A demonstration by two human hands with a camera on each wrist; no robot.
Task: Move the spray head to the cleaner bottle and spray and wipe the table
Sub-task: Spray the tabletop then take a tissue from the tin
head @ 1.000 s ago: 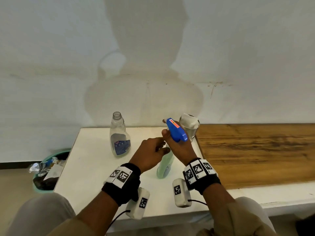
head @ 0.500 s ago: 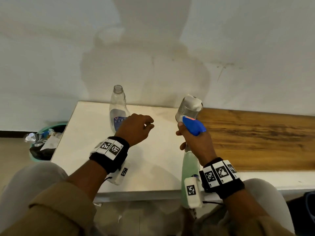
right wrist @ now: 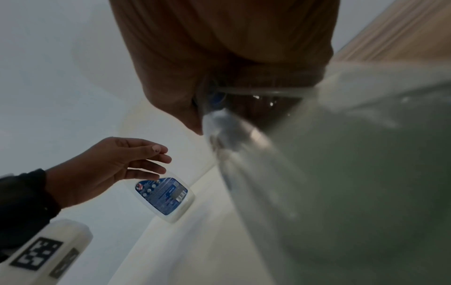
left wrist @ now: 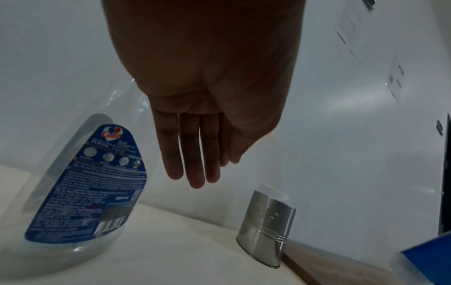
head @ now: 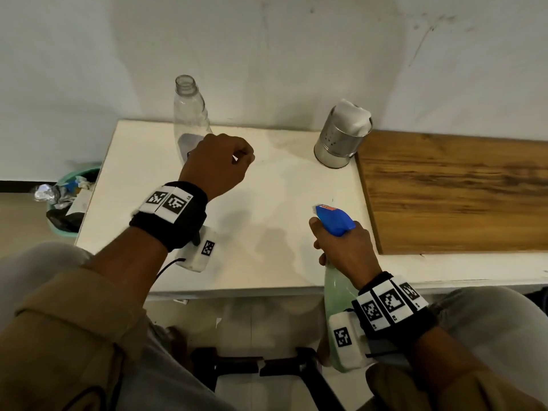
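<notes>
a perforated steel canister [head: 341,143] stuffed with white cloth [head: 354,115] is seen beside a wooden board [head: 456,191]; a green waste bin [head: 63,209] is set on the floor.

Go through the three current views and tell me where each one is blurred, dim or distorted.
Head view: sharp, evenly lit, wide-angle bending of the table edge. Left wrist view: the left hand is dark against the bright wall, the clear bottle label legible. Right wrist view: the green bottle is a close, smeared blur.
</notes>
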